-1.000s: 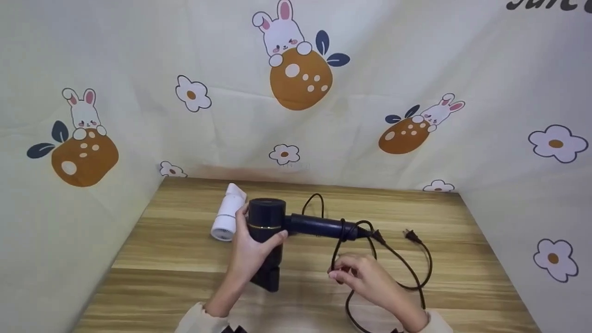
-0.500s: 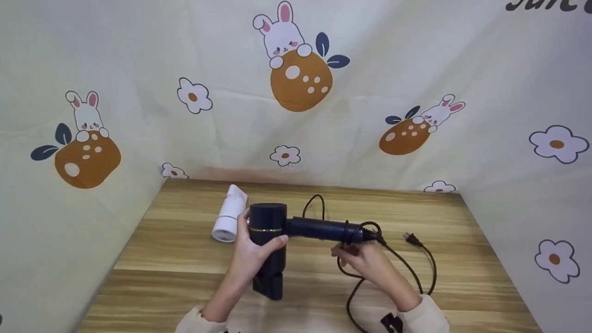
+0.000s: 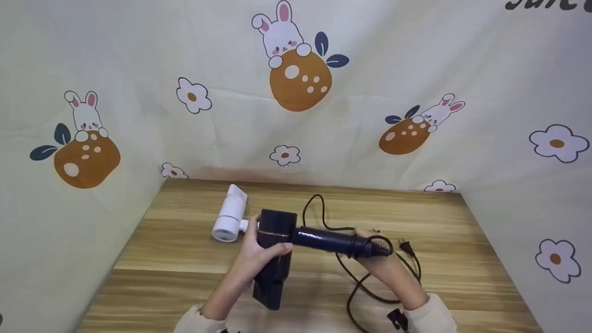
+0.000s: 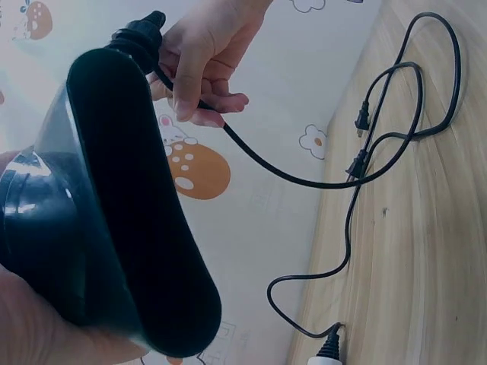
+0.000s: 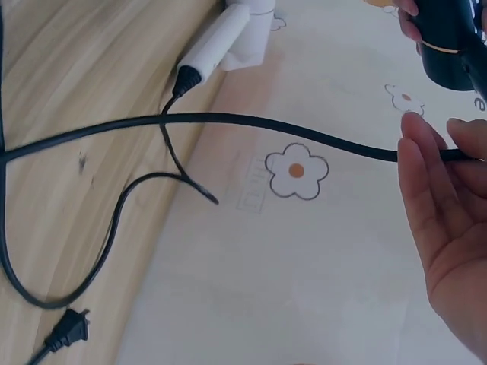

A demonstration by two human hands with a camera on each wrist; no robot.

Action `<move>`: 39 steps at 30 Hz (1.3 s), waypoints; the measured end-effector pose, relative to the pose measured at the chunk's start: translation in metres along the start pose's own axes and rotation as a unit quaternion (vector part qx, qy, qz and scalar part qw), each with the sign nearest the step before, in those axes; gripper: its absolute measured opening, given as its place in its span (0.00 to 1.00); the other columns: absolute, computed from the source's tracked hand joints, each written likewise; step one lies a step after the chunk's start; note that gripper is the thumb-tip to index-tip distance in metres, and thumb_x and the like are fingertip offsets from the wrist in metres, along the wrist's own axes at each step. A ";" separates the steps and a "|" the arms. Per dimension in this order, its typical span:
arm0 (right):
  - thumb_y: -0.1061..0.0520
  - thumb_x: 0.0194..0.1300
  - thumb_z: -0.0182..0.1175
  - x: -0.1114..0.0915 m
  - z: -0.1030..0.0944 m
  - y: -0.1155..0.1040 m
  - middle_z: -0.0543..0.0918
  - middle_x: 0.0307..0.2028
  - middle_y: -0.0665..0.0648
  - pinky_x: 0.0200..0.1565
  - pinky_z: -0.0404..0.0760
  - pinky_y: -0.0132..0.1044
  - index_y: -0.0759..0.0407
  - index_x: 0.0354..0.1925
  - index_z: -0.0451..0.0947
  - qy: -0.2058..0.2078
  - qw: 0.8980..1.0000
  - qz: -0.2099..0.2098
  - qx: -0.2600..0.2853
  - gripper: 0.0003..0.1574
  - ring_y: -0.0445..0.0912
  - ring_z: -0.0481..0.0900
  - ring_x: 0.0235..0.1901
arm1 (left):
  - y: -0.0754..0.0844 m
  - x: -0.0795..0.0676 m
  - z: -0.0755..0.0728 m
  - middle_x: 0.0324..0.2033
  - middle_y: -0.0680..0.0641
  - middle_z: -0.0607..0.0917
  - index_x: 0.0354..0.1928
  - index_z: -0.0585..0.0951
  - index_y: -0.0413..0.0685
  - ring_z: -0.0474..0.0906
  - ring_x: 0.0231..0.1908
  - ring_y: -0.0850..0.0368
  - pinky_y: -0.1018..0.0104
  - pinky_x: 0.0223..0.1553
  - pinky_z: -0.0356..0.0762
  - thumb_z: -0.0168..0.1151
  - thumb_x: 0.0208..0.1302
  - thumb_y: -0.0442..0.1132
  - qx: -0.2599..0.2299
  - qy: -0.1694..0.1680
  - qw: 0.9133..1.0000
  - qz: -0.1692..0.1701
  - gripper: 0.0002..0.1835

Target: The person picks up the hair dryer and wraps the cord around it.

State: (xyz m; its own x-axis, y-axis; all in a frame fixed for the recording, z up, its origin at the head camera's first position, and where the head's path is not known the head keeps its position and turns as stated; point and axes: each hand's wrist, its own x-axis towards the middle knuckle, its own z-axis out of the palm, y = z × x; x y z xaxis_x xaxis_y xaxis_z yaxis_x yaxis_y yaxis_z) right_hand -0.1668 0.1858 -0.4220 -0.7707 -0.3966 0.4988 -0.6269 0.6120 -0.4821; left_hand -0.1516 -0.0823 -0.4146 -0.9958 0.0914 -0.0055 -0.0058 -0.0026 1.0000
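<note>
My left hand point(image 3: 259, 254) grips a dark hair dryer point(image 3: 278, 222) round its barrel, thumb across the near side. Its handle point(image 3: 319, 238) points right, with black power cord looped round the end. Under that end, partly hidden by it, is my right hand point(image 3: 387, 269). In the right wrist view, the fingers and thumb of the right hand point(image 5: 445, 205) pinch the power cord point(image 5: 304, 132). A length of this cord point(image 4: 259, 158) droops from the right hand toward the tabletop in the left wrist view. The dryer is held above the wooden table point(image 3: 157, 259).
A white hair dryer point(image 3: 231, 208) lies at the back left, just beyond my left hand. Its thin black cord point(image 5: 169, 141) runs over the tabletop. Two plugs, one point(image 4: 363, 118) above the other point(image 4: 356, 163), lie among the cords. Printed cloth point(image 3: 360, 138) walls the table's back and sides.
The dark dryer has shifted right and toward me, its handle end dipping. My right hand has moved from below the handle to behind its end, and the cord loop has moved along with it.
</note>
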 end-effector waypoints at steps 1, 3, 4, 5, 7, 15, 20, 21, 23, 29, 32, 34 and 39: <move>0.69 0.49 0.65 0.001 -0.001 0.002 0.80 0.24 0.48 0.26 0.74 0.30 0.56 0.29 0.73 0.005 1.000 -0.021 0.014 0.13 0.37 0.74 0.24 | 0.000 0.001 -0.001 0.45 0.38 0.75 0.63 0.57 0.48 0.77 0.36 0.52 0.61 0.38 0.77 0.69 0.45 0.39 0.002 -0.009 1.000 -0.002 0.43; 0.70 0.48 0.65 0.002 -0.004 0.007 0.81 0.25 0.49 0.26 0.74 0.27 0.57 0.31 0.73 0.012 0.996 -0.075 0.041 0.14 0.36 0.74 0.24 | 0.000 0.002 -0.005 0.44 0.39 0.75 0.63 0.57 0.49 0.77 0.36 0.52 0.61 0.38 0.76 0.69 0.45 0.40 0.005 -0.030 1.000 -0.008 0.43; 0.69 0.49 0.66 0.004 -0.004 0.012 0.81 0.25 0.50 0.25 0.75 0.26 0.58 0.31 0.74 0.023 0.992 -0.122 0.032 0.13 0.37 0.75 0.24 | 0.000 0.002 -0.007 0.43 0.39 0.75 0.63 0.58 0.49 0.77 0.36 0.52 0.61 0.39 0.76 0.68 0.46 0.40 0.006 -0.043 0.999 -0.012 0.42; 0.67 0.50 0.66 0.006 -0.005 0.016 0.82 0.26 0.51 0.26 0.76 0.25 0.58 0.32 0.75 0.029 0.989 -0.146 0.025 0.11 0.37 0.77 0.24 | 0.000 0.002 -0.008 0.43 0.39 0.75 0.63 0.58 0.49 0.77 0.36 0.51 0.61 0.38 0.77 0.68 0.45 0.40 0.007 -0.059 0.998 -0.016 0.42; 0.64 0.51 0.67 0.009 -0.007 0.023 0.83 0.26 0.51 0.27 0.76 0.22 0.60 0.31 0.78 0.040 0.984 -0.173 0.015 0.07 0.38 0.79 0.24 | -0.001 -0.001 -0.010 0.42 0.38 0.75 0.63 0.58 0.50 0.78 0.36 0.51 0.60 0.38 0.77 0.68 0.44 0.39 0.019 -0.093 0.995 -0.021 0.42; 0.56 0.53 0.67 0.016 -0.036 0.024 0.79 0.17 0.45 0.20 0.70 0.21 0.54 0.20 0.80 -0.030 0.996 -0.076 -0.043 0.09 0.30 0.68 0.17 | -0.004 -0.005 -0.002 0.42 0.38 0.76 0.64 0.58 0.52 0.78 0.34 0.52 0.61 0.33 0.78 0.72 0.39 0.44 0.147 -0.117 0.982 0.027 0.48; 0.54 0.55 0.66 0.017 -0.053 0.006 0.68 0.11 0.40 0.18 0.62 0.24 0.49 0.11 0.68 -0.084 0.989 0.039 -0.119 0.22 0.30 0.59 0.13 | -0.003 -0.004 0.000 0.41 0.39 0.78 0.64 0.59 0.54 0.78 0.33 0.52 0.63 0.31 0.78 0.73 0.38 0.45 0.197 -0.074 0.977 0.031 0.48; 0.55 0.55 0.65 0.017 -0.055 0.003 0.63 0.10 0.39 0.18 0.60 0.24 0.49 0.10 0.64 -0.091 0.986 0.049 -0.131 0.25 0.30 0.56 0.13 | -0.003 -0.004 0.001 0.40 0.39 0.78 0.64 0.58 0.54 0.78 0.32 0.53 0.63 0.30 0.77 0.73 0.38 0.46 0.212 -0.065 0.974 0.035 0.48; 0.57 0.55 0.64 0.016 -0.056 -0.003 0.56 0.10 0.39 0.18 0.56 0.24 0.49 0.10 0.58 -0.100 0.983 0.051 -0.143 0.28 0.31 0.53 0.13 | -0.003 -0.003 0.003 0.40 0.39 0.79 0.64 0.58 0.54 0.78 0.32 0.53 0.64 0.29 0.77 0.72 0.38 0.46 0.241 -0.046 0.968 0.044 0.48; 0.60 0.54 0.62 0.011 -0.056 -0.016 0.60 0.13 0.40 0.18 0.58 0.23 0.51 0.13 0.64 -0.114 0.983 0.030 -0.139 0.21 0.31 0.55 0.14 | -0.007 0.005 0.007 0.40 0.40 0.80 0.65 0.58 0.49 0.77 0.33 0.53 0.64 0.32 0.76 0.72 0.39 0.45 0.293 0.015 0.954 0.060 0.48; 0.57 0.59 0.60 0.006 -0.057 -0.023 0.68 0.15 0.41 0.19 0.62 0.24 0.52 0.18 0.72 -0.135 0.984 0.033 -0.114 0.14 0.31 0.59 0.15 | -0.010 0.008 0.007 0.41 0.39 0.80 0.64 0.58 0.47 0.78 0.35 0.51 0.60 0.35 0.77 0.73 0.39 0.45 0.298 0.049 0.951 0.065 0.48; 0.52 0.64 0.57 0.003 -0.057 -0.029 0.71 0.17 0.42 0.20 0.66 0.26 0.53 0.24 0.76 -0.155 0.983 0.033 -0.096 0.12 0.31 0.63 0.17 | -0.011 0.009 0.007 0.43 0.39 0.80 0.64 0.58 0.47 0.78 0.37 0.50 0.58 0.38 0.77 0.73 0.39 0.45 0.295 0.070 0.950 0.071 0.48; 0.50 0.72 0.46 -0.006 -0.057 -0.041 0.80 0.26 0.44 0.28 0.74 0.30 0.54 0.37 0.79 -0.221 0.974 0.031 -0.033 0.16 0.33 0.73 0.25 | -0.010 0.008 0.008 0.46 0.39 0.80 0.65 0.58 0.48 0.78 0.41 0.48 0.52 0.44 0.75 0.74 0.40 0.46 0.274 0.118 0.950 0.092 0.49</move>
State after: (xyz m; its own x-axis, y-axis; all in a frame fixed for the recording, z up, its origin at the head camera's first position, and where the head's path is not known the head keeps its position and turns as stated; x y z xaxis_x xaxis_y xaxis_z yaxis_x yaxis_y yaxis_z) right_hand -0.1301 0.2017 -0.3642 -0.7898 -0.6043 0.1046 -0.5803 0.6812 -0.4462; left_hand -0.1587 -0.0737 -0.4251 -0.9683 -0.0861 0.2347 0.1552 0.5287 0.8345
